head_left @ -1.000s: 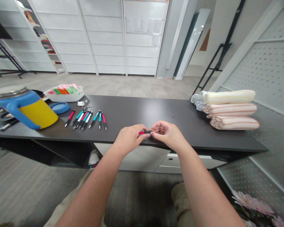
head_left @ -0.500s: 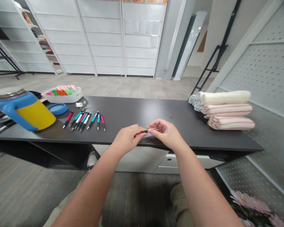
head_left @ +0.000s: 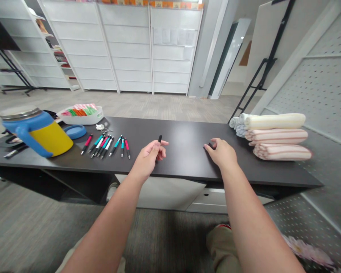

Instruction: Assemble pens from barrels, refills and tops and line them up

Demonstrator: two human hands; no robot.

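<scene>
My left hand (head_left: 149, 156) is closed round a pen (head_left: 159, 140) whose black end sticks up past the fingers, just above the dark table (head_left: 184, 132). My right hand (head_left: 220, 152) rests on the table further right, fingers curled, pinching at a small dark part (head_left: 210, 144) on the tabletop. A row of several red, teal and white pens (head_left: 108, 143) lies to the left of my left hand.
A yellow mug with a blue handle and lid (head_left: 35, 131) stands at the far left beside a blue lid (head_left: 74, 131) and a white tray of coloured items (head_left: 81, 113). Rolled striped towels (head_left: 275, 134) are stacked at the right end.
My hands were together, both on the red pen. Now they have parted: the left keeps the pen and has lifted it upright, the right has moved right down to the table.
</scene>
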